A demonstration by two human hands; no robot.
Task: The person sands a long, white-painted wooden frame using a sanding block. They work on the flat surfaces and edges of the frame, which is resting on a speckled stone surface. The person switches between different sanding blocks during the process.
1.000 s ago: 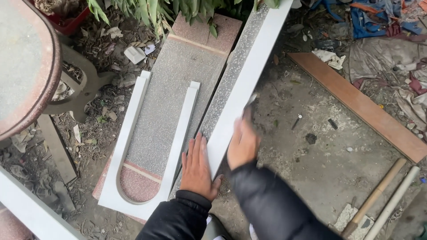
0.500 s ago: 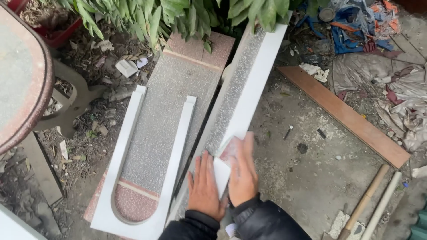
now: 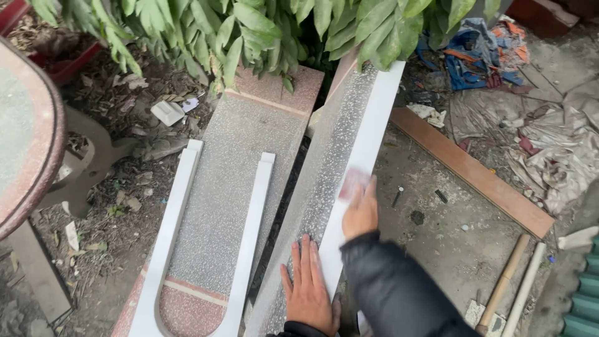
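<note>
Flat hands (image 3: 307, 287) on speckled granite slab (image 3: 324, 181)

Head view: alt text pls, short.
Seen from above, a left hand lies flat on a long speckled stone slab while the right hand rubs its white edge. A white U-shaped piece lies on another slab beside it.

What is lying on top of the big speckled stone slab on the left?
A white U-shaped frame lies flat on the speckled slab, its curved end nearest the camera. Green leaves overhang the slab's far end, hiding whatever lies behind it.
</note>
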